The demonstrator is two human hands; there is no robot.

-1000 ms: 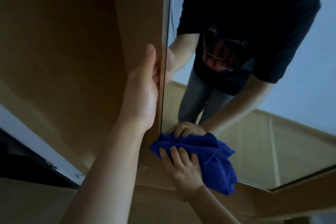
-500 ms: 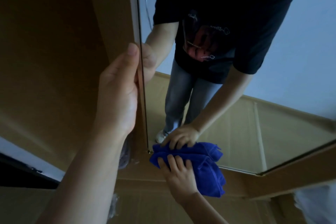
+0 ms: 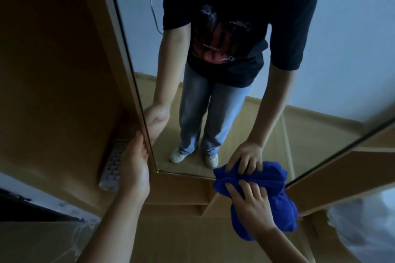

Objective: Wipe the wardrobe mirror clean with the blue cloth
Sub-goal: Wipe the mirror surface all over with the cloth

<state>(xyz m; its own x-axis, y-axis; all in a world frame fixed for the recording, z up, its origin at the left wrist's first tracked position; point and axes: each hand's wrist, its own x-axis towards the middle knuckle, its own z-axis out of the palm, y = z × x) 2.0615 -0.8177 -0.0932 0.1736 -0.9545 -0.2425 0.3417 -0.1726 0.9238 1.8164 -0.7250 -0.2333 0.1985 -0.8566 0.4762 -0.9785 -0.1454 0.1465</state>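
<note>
The wardrobe mirror (image 3: 320, 70) fills the upper right, set in a wooden door and reflecting a standing person in a dark shirt and jeans. My left hand (image 3: 135, 168) grips the mirror door's left edge near its bottom corner, fingers wrapped around the frame. My right hand (image 3: 250, 205) presses the bunched blue cloth (image 3: 277, 200) against the mirror's bottom edge, towards the right corner. Part of the cloth hangs below my hand over the wooden frame.
The brown wardrobe panel (image 3: 53, 70) stands at left. A pale perforated strip (image 3: 113, 164) lies by the door's base. Cardboard sheets (image 3: 171, 230) cover the floor below. Something white and plastic-like (image 3: 367, 224) sits at the lower right.
My right hand slid the cloth along the mirror's bottom edge from the left corner towards the right. My left hand moved lower on the door edge. The view tilted downward.
</note>
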